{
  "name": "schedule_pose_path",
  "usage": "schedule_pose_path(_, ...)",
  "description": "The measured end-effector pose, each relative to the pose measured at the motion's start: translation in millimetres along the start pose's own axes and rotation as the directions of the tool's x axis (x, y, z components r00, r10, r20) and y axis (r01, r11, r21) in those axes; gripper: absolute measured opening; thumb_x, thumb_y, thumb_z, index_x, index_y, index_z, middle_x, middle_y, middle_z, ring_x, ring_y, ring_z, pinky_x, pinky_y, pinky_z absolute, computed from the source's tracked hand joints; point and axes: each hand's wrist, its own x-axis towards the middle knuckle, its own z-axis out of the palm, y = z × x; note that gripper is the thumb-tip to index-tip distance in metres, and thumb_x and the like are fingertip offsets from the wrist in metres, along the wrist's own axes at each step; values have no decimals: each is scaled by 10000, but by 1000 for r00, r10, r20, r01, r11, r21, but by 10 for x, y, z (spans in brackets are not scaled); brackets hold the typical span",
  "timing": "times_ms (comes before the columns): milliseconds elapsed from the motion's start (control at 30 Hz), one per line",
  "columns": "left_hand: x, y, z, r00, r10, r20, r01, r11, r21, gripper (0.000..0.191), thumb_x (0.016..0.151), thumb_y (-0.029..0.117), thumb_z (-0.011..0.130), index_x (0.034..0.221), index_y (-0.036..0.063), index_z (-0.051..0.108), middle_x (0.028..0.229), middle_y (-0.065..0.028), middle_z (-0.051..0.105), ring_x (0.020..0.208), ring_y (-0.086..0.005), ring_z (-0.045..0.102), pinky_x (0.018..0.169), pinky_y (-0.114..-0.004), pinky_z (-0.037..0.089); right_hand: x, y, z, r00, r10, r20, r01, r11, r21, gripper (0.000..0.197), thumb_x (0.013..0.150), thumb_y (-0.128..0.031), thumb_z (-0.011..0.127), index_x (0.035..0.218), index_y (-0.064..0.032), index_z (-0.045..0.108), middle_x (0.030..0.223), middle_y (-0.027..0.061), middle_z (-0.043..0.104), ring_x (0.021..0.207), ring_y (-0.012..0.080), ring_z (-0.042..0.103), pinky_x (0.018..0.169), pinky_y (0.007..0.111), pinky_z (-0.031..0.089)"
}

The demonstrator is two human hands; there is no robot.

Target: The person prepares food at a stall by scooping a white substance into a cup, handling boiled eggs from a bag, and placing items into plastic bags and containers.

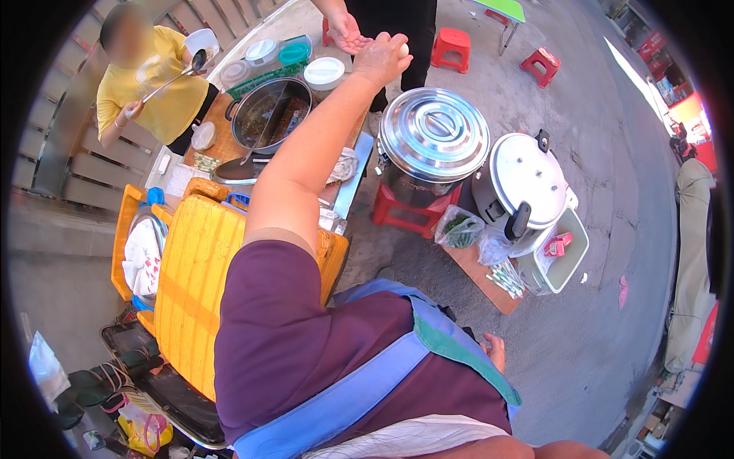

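My left hand point(381, 60) is stretched out at the top centre, its fingers closed around a small white rounded thing, probably an egg point(404, 50). Just beyond it, another person's open hand point(348, 34) is held palm up, almost touching mine. Below my forearm stands a divided pot point(249, 112) of dark broth, with a ladle resting in it. My right hand point(495, 351) hangs low beside my apron point(459, 350). Part of it is hidden by my body, and whether it holds anything is unclear.
A lidded steel pot point(433, 135) sits on a red stool point(410, 209), beside a pressure cooker point(527, 181) and a plastic bin point(565, 249). Yellow chairs point(198, 287) stand at my left. Across the table, a person in yellow point(157, 86) holds a ladle point(175, 80) and a white bowl point(202, 43).
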Motion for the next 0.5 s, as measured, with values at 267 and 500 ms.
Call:
schedule_pose_path(267,606,-621,473,996,51,73,-69,964,256,328,800,350,645,1048,160,546,932,-112,594,846,-291,629,715,-420,498,260,-95,-273,999,43,29,-41,998,-49,288,840,-26,581,1127,-33,564,1099,139,474,753,202,621,639,281,508)
schedule_pose_path(500,469,-548,641,992,103,-69,-62,893,446,281,775,446,616,866,180,624,919,-65,625,953,-242,573,858,-431,327,361,-296,-371,991,131,41,-126,987,-95,286,841,-74,596,1122,-40,553,1093,155,487,723,223,623,632,291,519)
